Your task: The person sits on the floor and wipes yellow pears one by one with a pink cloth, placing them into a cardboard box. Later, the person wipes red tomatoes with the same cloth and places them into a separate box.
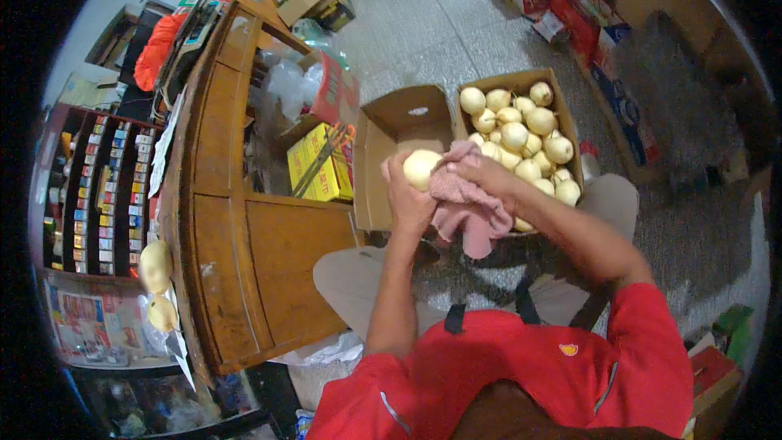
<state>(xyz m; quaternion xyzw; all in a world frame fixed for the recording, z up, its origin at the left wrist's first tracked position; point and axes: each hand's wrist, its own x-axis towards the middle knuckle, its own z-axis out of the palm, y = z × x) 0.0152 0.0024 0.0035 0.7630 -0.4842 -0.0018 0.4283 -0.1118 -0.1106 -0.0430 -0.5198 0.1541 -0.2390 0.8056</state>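
Note:
My left hand [408,198] grips a pale yellow pear [421,169] over the near part of a cardboard box [397,111]. The inside of that box shows bare cardboard where I can see it; its near part is hidden by my hands. A pink cloth [467,201] is bunched in my right hand [482,172] and hangs down in folds. The cloth touches the pear's right side. Just right of it stands a second cardboard box [565,98] with many pale pears [514,135], several with stems showing. My right forearm covers its near corner.
A wooden desk [293,244] stands on the left, with two pears [162,313] on its top. Scissors [324,159] lie against a yellow box [305,165] beside the cardboard boxes. Plastic bags fill a red carton [333,88]. More cartons [586,18] line the right side.

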